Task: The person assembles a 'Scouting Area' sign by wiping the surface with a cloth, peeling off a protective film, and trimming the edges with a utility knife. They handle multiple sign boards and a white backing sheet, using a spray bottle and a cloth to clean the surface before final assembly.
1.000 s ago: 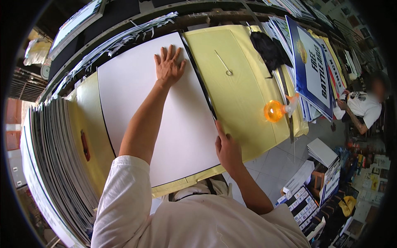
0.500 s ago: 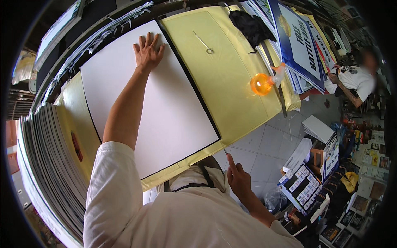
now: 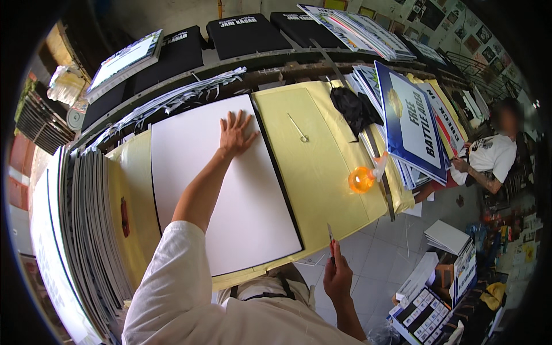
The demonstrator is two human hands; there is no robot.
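A large white board (image 3: 201, 184) with a dark border along its edges lies on the yellow-covered table (image 3: 339, 207). My left hand (image 3: 235, 135) rests on its upper right part, fingers spread and palm down. My right hand (image 3: 338, 275) is closed around a red-handled utility knife (image 3: 332, 244) beyond the table's front edge, right of the board's near corner. Its blade points up, apart from the board. Part of the handle is hidden in my fingers.
A thin metal rod with a looped end (image 3: 299, 128), a spray bottle of orange liquid (image 3: 361, 179) and a black cloth (image 3: 355, 109) lie to the right. Stacked boards (image 3: 95, 218) stand left, near a red tool (image 3: 125, 217). Printed signs (image 3: 411, 118) and another person (image 3: 489, 155) are at far right.
My right hand has lifted the knife from beside the board's near right corner and moved right. My left hand stays flat on the board. The view has tilted up, showing more of the back.
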